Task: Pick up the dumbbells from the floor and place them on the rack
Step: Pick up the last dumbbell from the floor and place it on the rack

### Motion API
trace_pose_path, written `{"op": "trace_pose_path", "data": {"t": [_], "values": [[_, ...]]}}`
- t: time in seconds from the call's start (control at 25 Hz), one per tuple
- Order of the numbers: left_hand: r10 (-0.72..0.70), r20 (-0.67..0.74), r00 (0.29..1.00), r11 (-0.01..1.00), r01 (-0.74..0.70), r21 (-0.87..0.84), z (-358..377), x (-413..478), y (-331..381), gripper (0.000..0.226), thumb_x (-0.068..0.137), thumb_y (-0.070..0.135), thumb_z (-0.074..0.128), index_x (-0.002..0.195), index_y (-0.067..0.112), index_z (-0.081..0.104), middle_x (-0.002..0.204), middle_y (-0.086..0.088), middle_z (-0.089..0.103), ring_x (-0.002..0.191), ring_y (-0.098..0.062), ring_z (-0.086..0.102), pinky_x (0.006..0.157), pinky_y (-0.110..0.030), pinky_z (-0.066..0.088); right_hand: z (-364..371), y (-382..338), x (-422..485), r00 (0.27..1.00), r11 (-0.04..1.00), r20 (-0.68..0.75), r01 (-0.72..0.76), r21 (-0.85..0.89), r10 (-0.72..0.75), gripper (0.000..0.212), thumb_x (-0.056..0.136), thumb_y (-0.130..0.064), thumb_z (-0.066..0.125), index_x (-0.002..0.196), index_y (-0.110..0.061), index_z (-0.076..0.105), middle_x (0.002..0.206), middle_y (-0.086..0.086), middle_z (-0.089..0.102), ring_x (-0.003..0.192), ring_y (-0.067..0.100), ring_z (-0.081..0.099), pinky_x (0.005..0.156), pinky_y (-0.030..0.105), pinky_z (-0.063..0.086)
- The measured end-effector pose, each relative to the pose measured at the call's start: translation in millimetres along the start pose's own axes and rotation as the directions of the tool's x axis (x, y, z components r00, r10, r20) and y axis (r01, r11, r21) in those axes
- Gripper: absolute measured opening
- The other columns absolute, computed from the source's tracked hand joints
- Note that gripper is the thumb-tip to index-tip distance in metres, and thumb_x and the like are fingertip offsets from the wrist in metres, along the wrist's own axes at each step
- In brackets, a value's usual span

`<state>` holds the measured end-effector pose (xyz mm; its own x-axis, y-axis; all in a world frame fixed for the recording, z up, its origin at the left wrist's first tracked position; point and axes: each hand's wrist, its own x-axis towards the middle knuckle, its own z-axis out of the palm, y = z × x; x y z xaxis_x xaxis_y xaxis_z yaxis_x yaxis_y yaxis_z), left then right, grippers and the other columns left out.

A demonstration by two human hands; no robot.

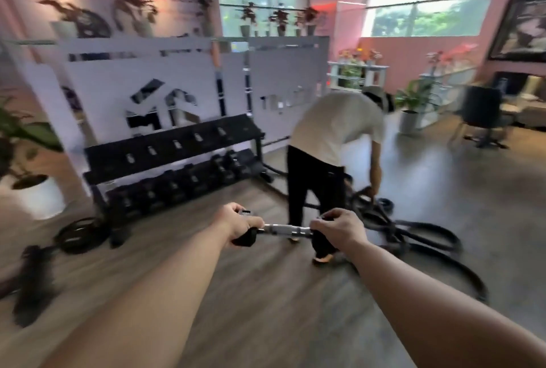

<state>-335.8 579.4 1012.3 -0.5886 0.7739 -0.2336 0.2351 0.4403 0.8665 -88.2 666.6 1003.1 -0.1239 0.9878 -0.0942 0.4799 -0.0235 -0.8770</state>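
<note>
I hold one dumbbell (286, 231) in front of me at about waist height, its chrome handle level between my hands. My left hand (240, 221) grips the black left head, my right hand (339, 227) grips the black right head. The black two-tier rack (165, 146) stands ahead to the left against a white panel. Its upper shelf shows small labels and looks bare; several dark dumbbells (183, 184) sit on the lower tier. The frame is motion-blurred.
A person (331, 143) in a white shirt bends over thick black ropes (413, 237) on the floor just right of the rack. Black weight plates (78, 233) and a dark object (32, 276) lie on the floor left. A white plant pot (40, 194) stands at far left.
</note>
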Motion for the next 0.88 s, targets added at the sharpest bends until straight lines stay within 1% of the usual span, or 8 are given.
{"op": "trace_pose_path", "data": {"t": [0.04, 0.12, 0.2, 0.36, 0.52, 0.64, 0.72, 0.88], "values": [[-0.044, -0.036, 0.998, 0.999, 0.044, -0.011, -37.5, 12.8, -17.9, 0.056, 0.047, 0.027, 0.098, 0.092, 0.016, 0.066, 0.091, -0.005, 0.072, 0.078, -0.024, 0.067, 0.074, -0.040, 0.065, 42.3, -19.7, 2.2, 0.999, 1.000, 0.044, 0.005, 0.013, -0.005, 0.027, 0.055, -0.043, 0.084, 0.072, -0.022, 0.079, 0.053, -0.011, 0.072, 0.060, 0.014, 0.073, 0.044, 0.017, 0.052], [-0.088, -0.108, 0.990, 0.996, 0.086, -0.020, -106.1, 35.3, -46.3, 0.063, 0.035, 0.035, 0.095, 0.089, 0.017, 0.068, 0.093, -0.003, 0.075, 0.083, -0.024, 0.069, 0.084, -0.043, 0.063, 117.6, -52.6, 7.0, 0.992, 0.998, 0.124, -0.009, 0.058, 0.002, 0.029, 0.053, -0.040, 0.086, 0.073, -0.022, 0.080, 0.055, -0.008, 0.074, 0.054, 0.014, 0.074, 0.043, 0.023, 0.056], [-0.099, -0.183, 0.978, 0.995, 0.103, 0.012, -166.8, 57.9, -67.4, 0.063, 0.030, 0.044, 0.094, 0.086, 0.022, 0.072, 0.092, 0.000, 0.076, 0.083, -0.019, 0.070, 0.078, -0.035, 0.062, 182.2, -81.8, 10.2, 0.983, 0.997, 0.182, -0.001, 0.075, -0.012, 0.030, 0.053, -0.039, 0.087, 0.075, -0.020, 0.080, 0.060, -0.002, 0.077, 0.056, 0.016, 0.075, 0.045, 0.028, 0.060], [-0.146, -0.291, 0.945, 0.987, 0.157, 0.016, -263.5, 105.3, -93.9, 0.062, 0.033, 0.048, 0.094, 0.087, 0.027, 0.073, 0.089, 0.001, 0.074, 0.083, -0.020, 0.071, 0.074, -0.036, 0.063, 290.6, -142.2, 27.6, 0.956, 0.995, 0.291, 0.011, 0.103, -0.041, 0.029, 0.056, -0.035, 0.086, 0.077, -0.017, 0.078, 0.070, 0.002, 0.079, 0.063, 0.019, 0.077, 0.048, 0.031, 0.063], [-0.188, -0.364, 0.912, 0.981, 0.194, -0.021, -320.5, 161.4, -118.0, 0.047, 0.051, 0.044, 0.098, 0.084, 0.030, 0.068, 0.087, 0.006, 0.067, 0.076, -0.012, 0.065, 0.050, -0.025, 0.048, 379.6, -184.6, 75.0, 0.912, 0.996, 0.401, 0.070, 0.047, -0.083, 0.028, 0.058, -0.040, 0.085, 0.079, -0.022, 0.077, 0.075, -0.004, 0.078, 0.072, 0.013, 0.075, 0.061, 0.031, 0.066], [-0.251, -0.385, 0.888, 0.967, 0.251, -0.052, -354.0, 226.9, -138.5, 0.050, 0.052, 0.040, 0.100, 0.088, 0.028, 0.068, 0.091, 0.001, 0.070, 0.076, -0.014, 0.068, 0.040, -0.020, 0.047, 455.0, -205.8, 129.6, 0.876, 0.997, 0.476, 0.067, 0.043, -0.080, 0.032, 0.055, -0.041, 0.084, 0.079, -0.022, 0.078, 0.074, -0.006, 0.078, 0.070, 0.010, 0.075, 0.057, 0.028, 0.064], [-0.298, -0.408, 0.863, 0.952, 0.299, -0.064, -376.2, 270.2, -150.3, 0.056, 0.049, 0.040, 0.102, 0.094, 0.025, 0.070, 0.093, -0.002, 0.073, 0.079, -0.018, 0.071, 0.048, -0.024, 0.055, 505.0, -219.0, 164.9, 0.844, 0.998, 0.533, 0.056, 0.042, -0.070, 0.033, 0.053, -0.042, 0.084, 0.078, -0.021, 0.077, 0.071, -0.007, 0.077, 0.067, 0.009, 0.074, 0.050, 0.023, 0.059], [-0.380, -0.429, 0.819, 0.916, 0.397, -0.052, -425.1, 343.3, -155.0, 0.069, 0.033, 0.052, 0.099, 0.092, 0.026, 0.072, 0.092, -0.004, 0.076, 0.084, -0.027, 0.075, 0.079, -0.046, 0.064, 587.7, -257.5, 218.6, 0.770, 0.999, 0.638, 0.028, 0.020, -0.034, 0.037, 0.048, -0.042, 0.082, 0.077, -0.020, 0.076, 0.061, -0.008, 0.077, 0.056, 0.008, 0.074, 0.045, 0.023, 0.058]]}}
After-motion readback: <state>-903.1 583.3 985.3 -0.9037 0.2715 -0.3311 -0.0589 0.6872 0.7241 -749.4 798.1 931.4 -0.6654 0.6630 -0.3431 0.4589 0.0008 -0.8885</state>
